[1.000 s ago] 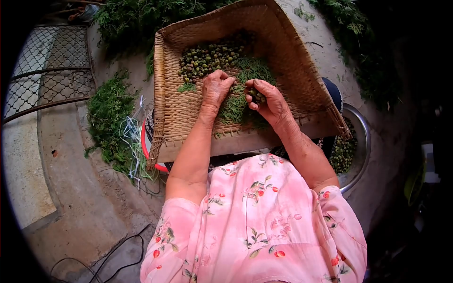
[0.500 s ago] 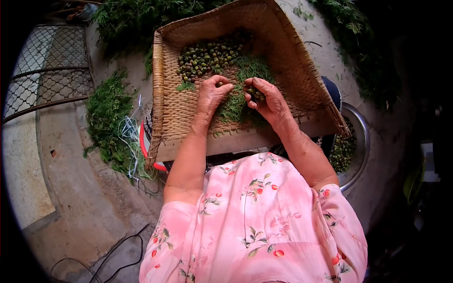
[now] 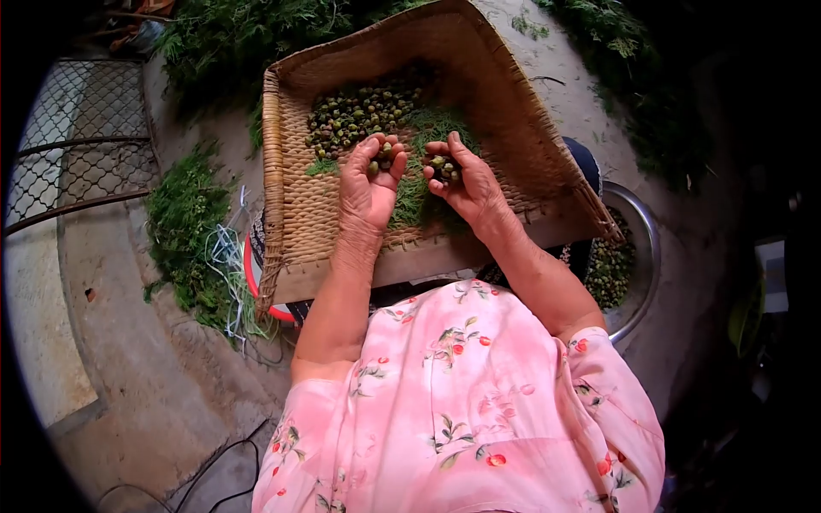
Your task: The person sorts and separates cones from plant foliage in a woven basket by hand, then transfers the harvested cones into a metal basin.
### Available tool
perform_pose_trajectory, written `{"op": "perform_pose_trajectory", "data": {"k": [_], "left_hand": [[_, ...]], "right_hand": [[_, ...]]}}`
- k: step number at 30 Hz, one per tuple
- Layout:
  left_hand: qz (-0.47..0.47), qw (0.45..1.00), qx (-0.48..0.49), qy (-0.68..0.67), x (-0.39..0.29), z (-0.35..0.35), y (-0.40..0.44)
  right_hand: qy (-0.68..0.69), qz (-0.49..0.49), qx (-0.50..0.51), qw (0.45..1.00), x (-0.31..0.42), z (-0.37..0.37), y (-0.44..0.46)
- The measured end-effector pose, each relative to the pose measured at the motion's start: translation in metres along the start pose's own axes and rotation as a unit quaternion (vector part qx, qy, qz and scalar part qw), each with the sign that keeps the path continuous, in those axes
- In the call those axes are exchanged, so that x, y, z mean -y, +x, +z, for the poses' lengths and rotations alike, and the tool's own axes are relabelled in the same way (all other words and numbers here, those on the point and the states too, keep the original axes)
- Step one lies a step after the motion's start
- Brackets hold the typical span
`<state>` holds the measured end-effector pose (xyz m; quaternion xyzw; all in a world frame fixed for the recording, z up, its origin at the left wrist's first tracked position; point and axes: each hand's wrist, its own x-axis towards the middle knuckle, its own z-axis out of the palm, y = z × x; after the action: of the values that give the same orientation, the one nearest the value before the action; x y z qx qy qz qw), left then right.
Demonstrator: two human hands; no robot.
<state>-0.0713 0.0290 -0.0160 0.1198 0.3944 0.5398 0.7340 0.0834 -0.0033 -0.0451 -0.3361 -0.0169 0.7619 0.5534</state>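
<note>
My left hand [image 3: 369, 190] is turned palm up with its fingers curled round a few small round green-brown cones [image 3: 381, 159]. Opposite it, my right hand [image 3: 470, 188] cups several more cones [image 3: 445, 169] in its bent fingers. Both hands are over a woven basket tray [image 3: 295, 227] that rests on my lap. A heap of the same cones [image 3: 355, 115] lies in the tray beyond my left hand. Feathery green sprigs [image 3: 410, 201] are spread on the weave between and behind the hands.
To the right, a round metal basin [image 3: 652, 256] holds many cones. Leafy branches [image 3: 231, 43] are piled beyond the tray, with more branches [image 3: 188, 231] on the left beside pale plastic strings [image 3: 229, 256]. A black cable [image 3: 214, 462] runs across the concrete floor.
My left hand has rolled from knuckles up to palm up, and cones now show in it. My right hand keeps its cones, its fingers slightly more raised. The view has shifted a little.
</note>
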Motion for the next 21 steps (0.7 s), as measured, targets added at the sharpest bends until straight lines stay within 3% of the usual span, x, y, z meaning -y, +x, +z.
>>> {"op": "perform_pose_trajectory", "data": {"k": [4,8,14,16,21], "left_hand": [[0.018,0.996,0.077,-0.029,0.009,0.025,-0.017],[0.144,0.978,0.095,0.114,0.027,0.04,-0.031],[0.18,0.96,0.108,0.187,0.04,0.032,-0.035],[0.172,0.962,0.12,0.176,0.039,0.032,-0.037],[0.157,0.969,0.118,0.151,0.028,0.034,-0.051]], "right_hand": [[0.029,0.01,-0.015,0.999,-0.005,0.0,0.003],[0.066,0.017,-0.003,0.998,-0.015,0.001,0.004],[0.065,0.003,-0.071,0.995,-0.019,0.02,-0.01],[0.066,0.011,-0.009,0.998,-0.021,0.012,-0.007],[0.069,0.045,0.027,0.996,-0.014,0.007,-0.014]]}}
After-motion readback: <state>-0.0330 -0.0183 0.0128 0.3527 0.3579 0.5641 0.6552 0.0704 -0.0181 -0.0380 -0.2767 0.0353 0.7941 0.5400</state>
